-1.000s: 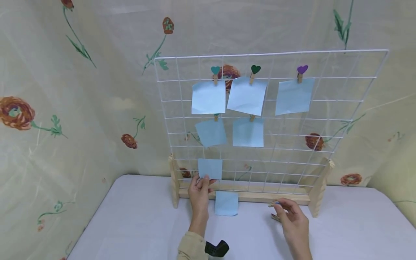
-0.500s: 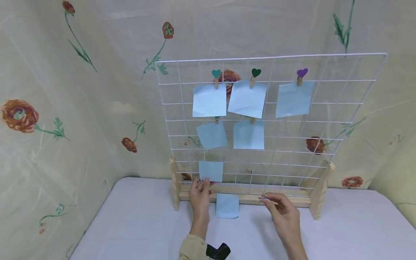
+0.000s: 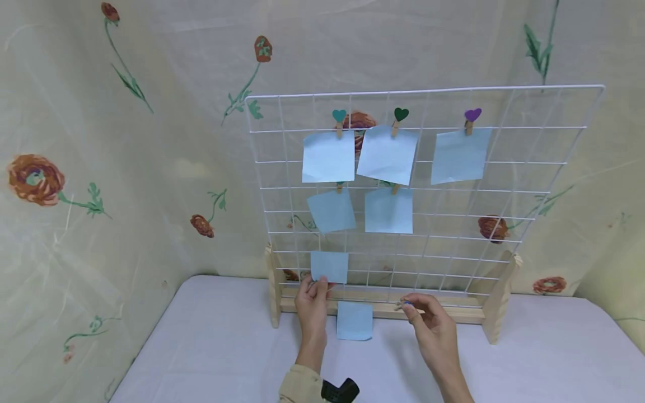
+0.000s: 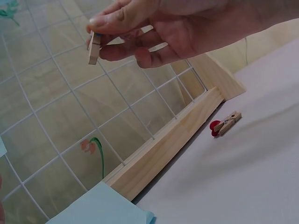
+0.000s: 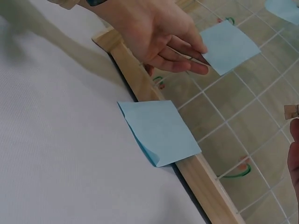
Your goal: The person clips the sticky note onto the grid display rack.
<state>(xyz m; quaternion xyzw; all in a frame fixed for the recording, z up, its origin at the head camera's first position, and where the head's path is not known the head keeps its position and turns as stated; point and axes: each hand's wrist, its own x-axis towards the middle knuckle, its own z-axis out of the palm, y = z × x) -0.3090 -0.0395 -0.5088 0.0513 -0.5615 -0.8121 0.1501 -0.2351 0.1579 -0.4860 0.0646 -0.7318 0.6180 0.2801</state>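
Note:
My left hand (image 3: 312, 310) pinches a light blue paper note (image 3: 330, 265) by its lower edge, against or just in front of the white wire grid (image 3: 443, 228). In the right wrist view that note (image 5: 230, 47) sits between thumb and fingers. My right hand (image 3: 434, 333) holds a small wooden clothespin (image 4: 94, 49) between thumb and fingertips, near the grid's lower part. A second blue note (image 3: 355, 321) leans on the wooden base bar (image 5: 205, 186), below and right of my left hand. A clothespin with a red decoration (image 4: 226, 124) lies on the table in the left wrist view.
Several blue notes (image 3: 328, 158) hang higher on the grid, with heart-topped clothespins (image 3: 472, 116) at the top row. Wooden feet (image 3: 501, 299) hold the grid upright on the white-covered table (image 3: 216, 341). A flower-patterned curtain (image 3: 166, 140) surrounds it.
My right hand has moved left and slightly up toward the note, carrying the clothespin. The left hand keeps its grip on the note in about the same place.

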